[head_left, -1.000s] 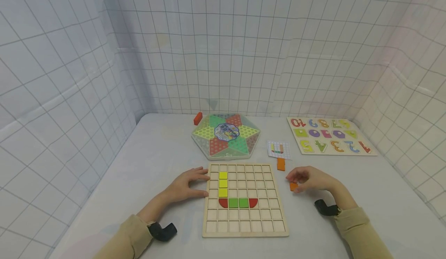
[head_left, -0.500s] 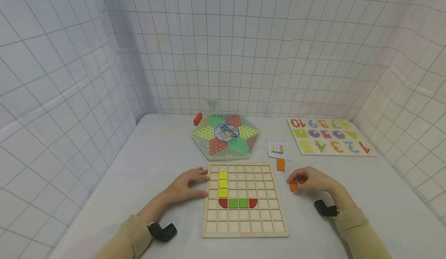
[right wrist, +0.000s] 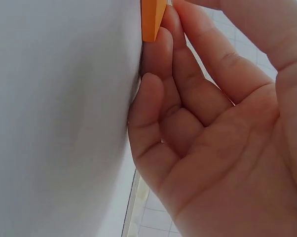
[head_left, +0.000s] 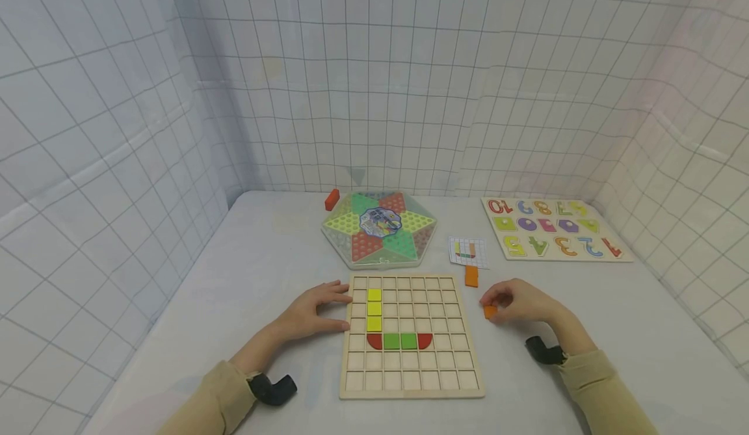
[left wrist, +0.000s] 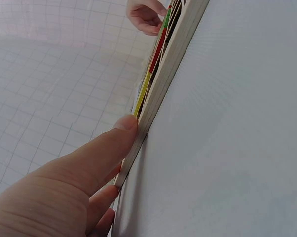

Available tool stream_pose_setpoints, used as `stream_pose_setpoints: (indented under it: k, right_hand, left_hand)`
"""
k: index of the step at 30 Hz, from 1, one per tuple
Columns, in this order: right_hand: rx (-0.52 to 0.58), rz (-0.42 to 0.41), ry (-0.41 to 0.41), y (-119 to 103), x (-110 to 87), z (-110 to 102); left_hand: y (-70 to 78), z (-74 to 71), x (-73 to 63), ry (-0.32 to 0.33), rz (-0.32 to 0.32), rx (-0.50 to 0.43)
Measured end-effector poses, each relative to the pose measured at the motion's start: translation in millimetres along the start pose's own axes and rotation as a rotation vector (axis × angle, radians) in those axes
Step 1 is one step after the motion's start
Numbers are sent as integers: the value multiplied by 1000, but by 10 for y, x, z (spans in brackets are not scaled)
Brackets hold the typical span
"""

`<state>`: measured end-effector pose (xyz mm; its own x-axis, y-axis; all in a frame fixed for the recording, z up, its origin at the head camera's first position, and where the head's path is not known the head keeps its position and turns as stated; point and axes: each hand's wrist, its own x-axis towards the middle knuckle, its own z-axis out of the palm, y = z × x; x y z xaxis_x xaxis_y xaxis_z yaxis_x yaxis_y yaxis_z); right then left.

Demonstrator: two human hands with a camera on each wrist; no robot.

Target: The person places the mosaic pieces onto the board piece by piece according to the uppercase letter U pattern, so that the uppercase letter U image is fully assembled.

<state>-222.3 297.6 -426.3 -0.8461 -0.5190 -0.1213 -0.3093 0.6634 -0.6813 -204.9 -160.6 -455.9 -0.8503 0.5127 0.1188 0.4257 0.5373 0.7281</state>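
A square wooden grid board [head_left: 412, 379] lies in front of me, bearing a column of yellow tiles [head_left: 374, 309] and a row with two green tiles [head_left: 400, 341] between red quarter-round tiles [head_left: 424, 341]. My left hand [head_left: 312, 310] touches the board's left edge with thumb and fingertips, its fingers extended; the left wrist view shows the thumb on the rim. Right of the board, my right hand [head_left: 517, 301] pinches an orange tile [head_left: 490, 312] low at the table. In the right wrist view, the orange tile [right wrist: 152, 19] is at the fingertips, partly out of frame.
Another orange tile [head_left: 471, 276] lies below a printed pattern card [head_left: 476, 253]. Behind the board sits a hexagonal Chinese checkers set [head_left: 381, 263] with a red block [head_left: 332, 199] beside it. A number puzzle board [head_left: 556, 254] lies at the back right.
My right hand has shifted slightly left toward the board, and the orange tile has moved with it. The left hand stays at the board's edge.
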Motion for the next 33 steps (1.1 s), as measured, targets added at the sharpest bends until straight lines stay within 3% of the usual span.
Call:
stream_pose_setpoints:
  k: [17,28,33]
  right_hand:
    - [10,-14,21,-103,124,55]
    - [43,-192,-25,-447,309,80]
    - [27,-233,-59,-615,403,141]
  left_hand:
    - [-23,15,11,8,-5,-3]
    - [-40,18,8,6,-3,-3]
    - [-42,18,12,4,-2,-2]
